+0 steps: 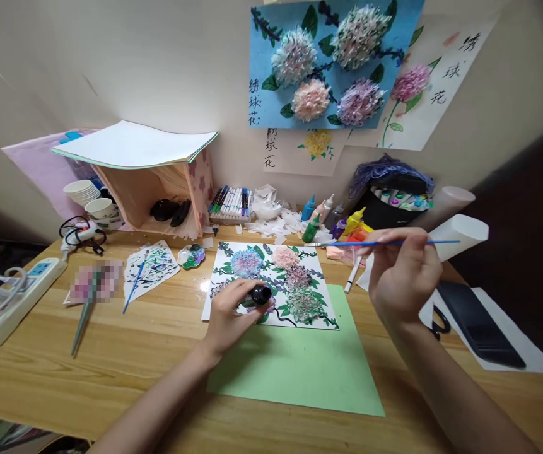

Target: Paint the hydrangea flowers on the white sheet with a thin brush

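Note:
My left hand (228, 312) is closed around a small dark bottle (260, 294), whose black neck points toward me, above the flower picture. In my right hand (406, 277), raised to the right of the picture, is a thin blue paintbrush (370, 243); its pale tip points left. The flower picture (306, 306) lies under my left hand and shows raised blue, pink, dark and green blossoms with painted leaves. Part of its lower left is hidden by that hand. Beneath it is a light green sheet (309, 372) on the wooden table (167, 378).
Paint bottles (311, 227), paper scraps (285, 224) and a marker set (231, 203) line the wall. A paint palette (190, 255) and a second brush (134, 287) lie left. On the right are a black phone (482, 325), scissors (441, 320) and a paper cup (463, 236).

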A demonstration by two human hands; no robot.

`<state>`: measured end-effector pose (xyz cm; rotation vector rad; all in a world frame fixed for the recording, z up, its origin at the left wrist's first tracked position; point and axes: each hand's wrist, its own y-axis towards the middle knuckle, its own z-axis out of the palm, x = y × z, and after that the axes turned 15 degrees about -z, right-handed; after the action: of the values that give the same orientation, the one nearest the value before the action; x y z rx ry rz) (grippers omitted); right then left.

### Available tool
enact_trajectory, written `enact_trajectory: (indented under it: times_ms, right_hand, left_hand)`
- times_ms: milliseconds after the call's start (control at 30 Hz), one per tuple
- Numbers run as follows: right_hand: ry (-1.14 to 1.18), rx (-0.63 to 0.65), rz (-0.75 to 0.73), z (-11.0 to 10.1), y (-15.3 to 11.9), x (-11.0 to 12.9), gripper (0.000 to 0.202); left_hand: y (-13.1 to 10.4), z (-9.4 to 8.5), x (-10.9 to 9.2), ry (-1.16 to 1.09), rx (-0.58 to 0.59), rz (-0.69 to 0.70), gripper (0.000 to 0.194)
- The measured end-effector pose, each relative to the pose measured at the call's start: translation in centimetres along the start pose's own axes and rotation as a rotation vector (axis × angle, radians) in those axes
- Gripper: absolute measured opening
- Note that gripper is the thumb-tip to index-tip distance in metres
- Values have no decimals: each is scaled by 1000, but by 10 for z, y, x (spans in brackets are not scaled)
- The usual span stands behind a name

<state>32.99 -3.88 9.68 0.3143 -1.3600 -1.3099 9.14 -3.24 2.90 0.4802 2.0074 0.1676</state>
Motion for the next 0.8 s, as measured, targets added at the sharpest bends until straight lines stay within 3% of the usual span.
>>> enact_trajectory:
  times_ms: [133,267,367,567,800]
  right_hand:
    - [-115,-60,132,-25,10,-43,32]
    - [-272,68,219,-64,-1,-82,31]
    - [-313,173,268,-79,-10,-99,34]
    - [-307,407,318,-64,-18,-109,34]
    - [-293,499,335,-61,-18,-120,32]
  left_hand:
    - [18,13,-12,-60,100,11,24]
    - [39,34,-25,-143,176,-65,24]
    - [59,44,-32,-220,178,-208,24]
    - [100,43,-38,-397,147,-413,35]
    - [106,29,-39,-290,181,-468,34]
